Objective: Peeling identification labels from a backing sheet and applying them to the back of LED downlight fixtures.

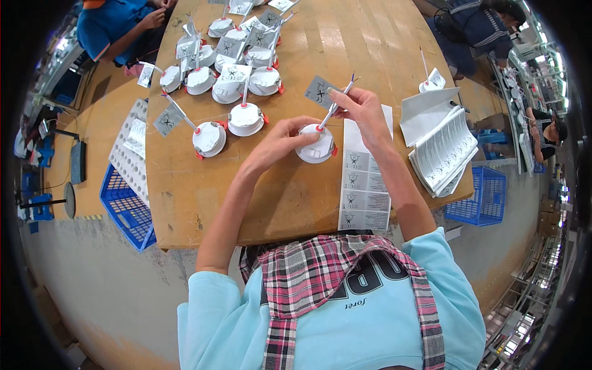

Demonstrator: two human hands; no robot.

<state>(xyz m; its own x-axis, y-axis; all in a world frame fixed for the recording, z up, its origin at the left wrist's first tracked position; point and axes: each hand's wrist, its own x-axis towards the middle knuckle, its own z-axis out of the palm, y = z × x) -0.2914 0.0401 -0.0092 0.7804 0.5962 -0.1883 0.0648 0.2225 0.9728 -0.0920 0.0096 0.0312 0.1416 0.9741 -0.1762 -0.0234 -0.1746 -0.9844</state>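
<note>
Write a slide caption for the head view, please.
Left hand on a round white fixture, right hand holding its cable and a grey label, at a brown table.

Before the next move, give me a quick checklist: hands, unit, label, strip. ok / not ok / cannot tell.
1. Left hand steadying the white round unit: ok, thumb on top.
2. Right hand on the grey label: ok, fingertips at its edge, by the white cable.
3. Label stuck to cable: cannot tell, fingers cover the join.
4. Label strip fully in sight: not ok, right hand and forearm hide part.
5. Nearest other unit apart from left hand: ok, bare table between.
</note>
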